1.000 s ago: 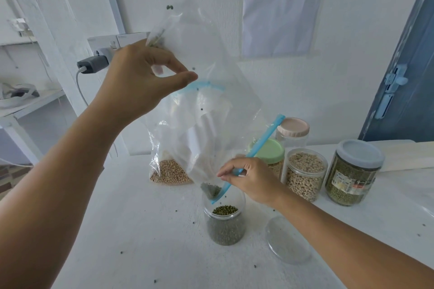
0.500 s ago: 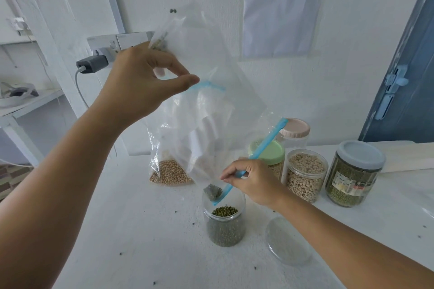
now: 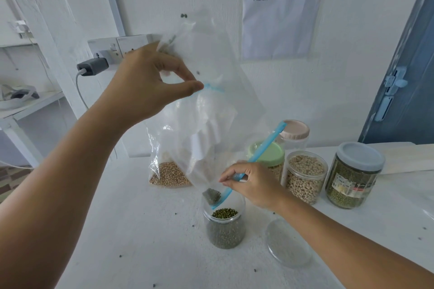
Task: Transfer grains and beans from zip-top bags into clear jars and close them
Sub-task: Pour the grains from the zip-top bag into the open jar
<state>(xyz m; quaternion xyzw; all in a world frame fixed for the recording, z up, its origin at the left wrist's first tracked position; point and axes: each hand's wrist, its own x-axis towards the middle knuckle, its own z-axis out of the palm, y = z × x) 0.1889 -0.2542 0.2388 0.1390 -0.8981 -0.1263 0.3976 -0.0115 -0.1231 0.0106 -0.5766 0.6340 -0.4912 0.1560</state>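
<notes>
1. Far left: a grey charger [image 3: 92, 67] plugged into the wall socket, well apart from the work.
2. Left hand [image 3: 150, 84] raised high, arm reaching up and forward, thumb and fingers pinching the bottom end of the zip-top bag [image 3: 211, 101]; held inverted, presumably so the last beans slide down toward the mouth.
3. Behind and below: a second bag of pale grains [image 3: 170, 175] standing at the back of the white table [image 3: 141, 230], likely waiting its turn.
4. Low corner of the held bag: a small clump of green beans [image 3: 211, 195] gathered just above the open jar [image 3: 224, 225], corner aimed at the mouth so little spills; a few stray beans lying on the table anyway.
5. Jar upright, roughly filled with green beans, no lid on it.
6. Right hand [image 3: 249, 183] low, arm extended in from the right, fingers curled round the bag's blue zip strip [image 3: 258, 155], probably steadying the opening over the jar.
7. Clear lid [image 3: 288, 243] lying flat just right of the jar, within reach for closing.
8. Further right: four jars already capped, among them a green-lidded jar [image 3: 267, 152] and a grey-lidded jar [image 3: 357, 176], so pouring judged nearly done for this one.
</notes>
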